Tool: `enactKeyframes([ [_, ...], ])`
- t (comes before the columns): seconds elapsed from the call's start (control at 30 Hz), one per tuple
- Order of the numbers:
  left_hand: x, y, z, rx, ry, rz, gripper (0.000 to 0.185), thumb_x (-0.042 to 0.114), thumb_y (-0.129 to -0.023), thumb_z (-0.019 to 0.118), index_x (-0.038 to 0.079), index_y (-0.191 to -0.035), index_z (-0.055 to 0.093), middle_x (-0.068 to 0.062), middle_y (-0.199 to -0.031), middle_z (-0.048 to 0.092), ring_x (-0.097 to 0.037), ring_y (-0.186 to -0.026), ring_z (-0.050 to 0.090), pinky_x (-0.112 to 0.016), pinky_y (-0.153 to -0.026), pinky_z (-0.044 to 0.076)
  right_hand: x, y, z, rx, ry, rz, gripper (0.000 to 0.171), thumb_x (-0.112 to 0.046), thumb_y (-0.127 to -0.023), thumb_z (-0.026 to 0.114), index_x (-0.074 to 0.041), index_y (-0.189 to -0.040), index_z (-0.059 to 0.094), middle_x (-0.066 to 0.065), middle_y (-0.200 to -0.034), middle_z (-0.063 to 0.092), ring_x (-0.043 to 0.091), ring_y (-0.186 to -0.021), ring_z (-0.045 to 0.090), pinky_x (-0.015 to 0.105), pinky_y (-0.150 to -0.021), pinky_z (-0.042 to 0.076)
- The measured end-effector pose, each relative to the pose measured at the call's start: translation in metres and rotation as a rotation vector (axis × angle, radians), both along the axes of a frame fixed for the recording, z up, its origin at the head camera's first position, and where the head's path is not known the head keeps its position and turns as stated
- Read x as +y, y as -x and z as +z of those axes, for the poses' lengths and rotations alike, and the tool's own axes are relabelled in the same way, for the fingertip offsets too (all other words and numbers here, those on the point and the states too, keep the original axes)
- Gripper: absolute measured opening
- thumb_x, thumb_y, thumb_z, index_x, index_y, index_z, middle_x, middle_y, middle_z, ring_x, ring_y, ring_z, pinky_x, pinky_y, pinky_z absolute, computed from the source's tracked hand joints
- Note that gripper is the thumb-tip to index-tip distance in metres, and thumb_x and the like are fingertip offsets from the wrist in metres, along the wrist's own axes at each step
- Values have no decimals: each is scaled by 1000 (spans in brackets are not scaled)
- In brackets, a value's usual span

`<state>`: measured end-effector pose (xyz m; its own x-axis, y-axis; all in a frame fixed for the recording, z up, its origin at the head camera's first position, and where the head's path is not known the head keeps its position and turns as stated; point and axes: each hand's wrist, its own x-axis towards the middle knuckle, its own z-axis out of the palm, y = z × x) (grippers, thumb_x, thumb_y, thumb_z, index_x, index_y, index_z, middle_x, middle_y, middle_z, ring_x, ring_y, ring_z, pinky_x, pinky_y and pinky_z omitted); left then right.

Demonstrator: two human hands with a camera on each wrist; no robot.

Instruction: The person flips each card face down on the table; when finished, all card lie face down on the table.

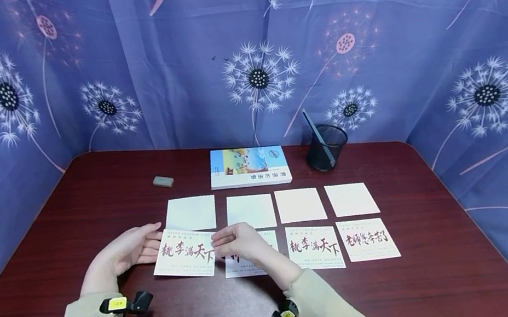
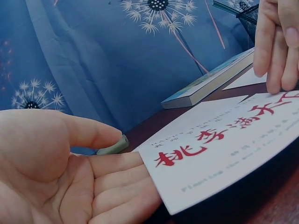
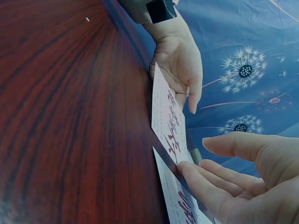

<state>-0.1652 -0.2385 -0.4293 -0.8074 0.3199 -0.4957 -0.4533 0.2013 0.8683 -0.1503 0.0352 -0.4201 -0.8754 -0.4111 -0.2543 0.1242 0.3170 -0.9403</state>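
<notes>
A white card with red lettering lies at the left end of the front row, slightly tilted, between both hands. My left hand is at its left edge; in the left wrist view its extended fingers reach partly under the card and the thumb stands apart from it. From the other side my right hand touches the card's right edge with its fingertips, thumb held away in the right wrist view. Beneath the right hand, a second lettered card is partly covered. Behind the left card sits a blank white card.
More lettered cards, one in the middle and one at right, continue the front row. Blank cards line the row behind. Farther back are a book, a mesh pen holder and a small grey block.
</notes>
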Motion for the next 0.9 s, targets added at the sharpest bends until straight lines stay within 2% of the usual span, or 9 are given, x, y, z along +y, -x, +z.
enactKeyframes([
  [0.2, 0, 0, 1, 1, -27, -8, 59, 33, -105, 30, -18, -130, 42, -1, -91, 73, -8, -83, 70, -25, -78, 58, 0, -1, 1, 6, 2, 16, 34, 0, -82, 70, 9, -115, 66, 21, -108, 72, 21, -95, 70, 27, -85, 57],
  [0.43, -2, 1, 1, 17, -49, -10, 63, 35, -105, 29, -20, -135, 37, -1, -95, 72, -8, -86, 70, -24, -79, 58, -14, -9, 15, 53, 56, 5, 34, -1, -83, 69, 7, -116, 67, 21, -109, 72, 27, -103, 69, 24, -86, 54],
  [0.67, -3, 3, -1, 6, -73, -9, 63, 36, -106, 30, -20, -136, 37, 0, -96, 72, -7, -87, 69, -24, -79, 58, -41, -12, 23, 12, 74, 30, 36, 0, -81, 70, 5, -116, 67, 18, -109, 72, 21, -101, 70, 22, -84, 55],
  [0.9, -4, 4, -2, 14, -106, -13, 65, 36, -106, 30, -20, -137, 36, 0, -97, 72, -8, -89, 69, -24, -81, 58, -55, -12, 20, -62, 185, -13, 41, 6, -80, 66, 10, -120, 62, 24, -114, 69, 25, -107, 68, 25, -87, 56],
])
